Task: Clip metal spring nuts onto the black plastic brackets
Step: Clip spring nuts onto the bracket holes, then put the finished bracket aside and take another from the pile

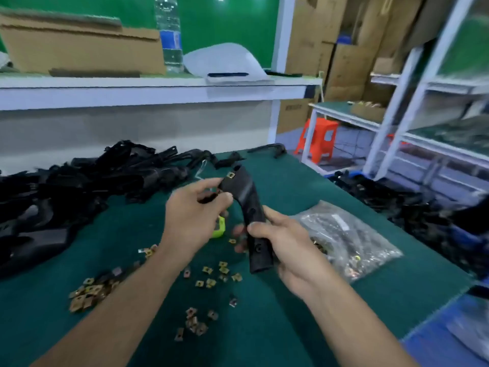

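One bracket (250, 200) gripped by left hand (194, 210) and right hand (287, 243), spring nuts (209, 278) on green tabletop (264, 329), white shelving (132, 95)

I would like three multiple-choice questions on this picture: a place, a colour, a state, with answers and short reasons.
1. Where does the clear plastic bag lie?
A) on the upper shelf
B) on the green table, right of the right hand
C) on the floor

2. What colour is the plastic stool?
A) orange
B) blue
C) white

3. How is the curved black bracket held?
A) by one hand only
B) by no hand
C) by both hands

1 B: the bag rests on the table beside that hand.
2 A: its seat and legs are orange.
3 C: the left hand grips its upper part, the right hand its lower end.
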